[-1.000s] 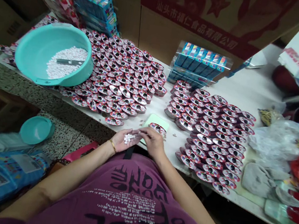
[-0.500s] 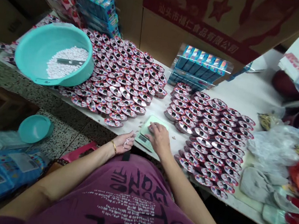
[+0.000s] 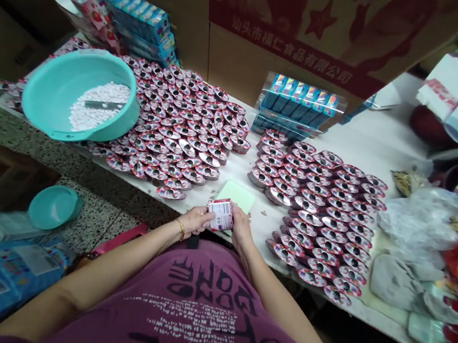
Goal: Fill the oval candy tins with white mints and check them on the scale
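Observation:
In the head view, a small flat printed box (image 3: 221,215), white and red with fine print facing up, is held just in front of my body. My right hand (image 3: 243,227) grips its right side. My left hand (image 3: 195,221), with a gold bangle at the wrist, is closed at its left edge, fingers curled against it; whether the palm still holds white pellets is hidden. Behind the box lies a pale green kitchen scale (image 3: 236,195), its front covered by box and hands. Many similar oval-topped boxes stand in rows left (image 3: 184,147) and right (image 3: 314,208).
A turquoise basin (image 3: 48,108) holds white pellets (image 3: 97,110) and a grey flat strip. Blue packs (image 3: 298,104) lean on a big carton (image 3: 279,17) at the back. Plastic bags (image 3: 421,219) lie at right; a smaller basin (image 3: 53,207) is low at left.
My right hand has lifted a box off the scale and brought it toward my body. My left hand, which showed white pellets, has moved slightly up to meet the box.

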### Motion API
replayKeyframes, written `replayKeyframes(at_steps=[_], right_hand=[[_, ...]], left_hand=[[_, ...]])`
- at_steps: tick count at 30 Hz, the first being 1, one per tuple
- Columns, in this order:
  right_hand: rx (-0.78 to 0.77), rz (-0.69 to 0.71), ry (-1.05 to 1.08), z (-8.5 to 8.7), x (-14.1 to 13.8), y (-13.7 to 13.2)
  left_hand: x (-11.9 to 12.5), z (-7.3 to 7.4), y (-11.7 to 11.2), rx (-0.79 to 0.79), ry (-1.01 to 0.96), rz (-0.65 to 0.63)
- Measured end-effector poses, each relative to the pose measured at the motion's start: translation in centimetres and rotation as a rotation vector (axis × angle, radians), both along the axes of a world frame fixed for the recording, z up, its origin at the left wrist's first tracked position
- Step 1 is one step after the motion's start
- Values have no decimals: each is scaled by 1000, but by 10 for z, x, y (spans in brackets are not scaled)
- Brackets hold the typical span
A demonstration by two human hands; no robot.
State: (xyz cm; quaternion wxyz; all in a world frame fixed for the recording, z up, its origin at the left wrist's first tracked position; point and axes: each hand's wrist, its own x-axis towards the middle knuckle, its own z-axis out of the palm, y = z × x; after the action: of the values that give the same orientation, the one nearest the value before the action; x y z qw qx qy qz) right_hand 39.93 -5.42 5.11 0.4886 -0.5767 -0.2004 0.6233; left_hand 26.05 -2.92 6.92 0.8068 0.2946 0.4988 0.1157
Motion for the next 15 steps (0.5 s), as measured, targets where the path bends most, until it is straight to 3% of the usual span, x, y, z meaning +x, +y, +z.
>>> replayKeyframes(at_steps=[5,10,15], right_hand=[[-102,-185,105,-8,4,4],[-117,-125,189,0,7,5],[-113,-115,179,5,0,6]], left_hand=[[-3,5,0,-31,-60,46],[-6,16,-2,48,-42,28],[-13,7,1,-33,-40,66]])
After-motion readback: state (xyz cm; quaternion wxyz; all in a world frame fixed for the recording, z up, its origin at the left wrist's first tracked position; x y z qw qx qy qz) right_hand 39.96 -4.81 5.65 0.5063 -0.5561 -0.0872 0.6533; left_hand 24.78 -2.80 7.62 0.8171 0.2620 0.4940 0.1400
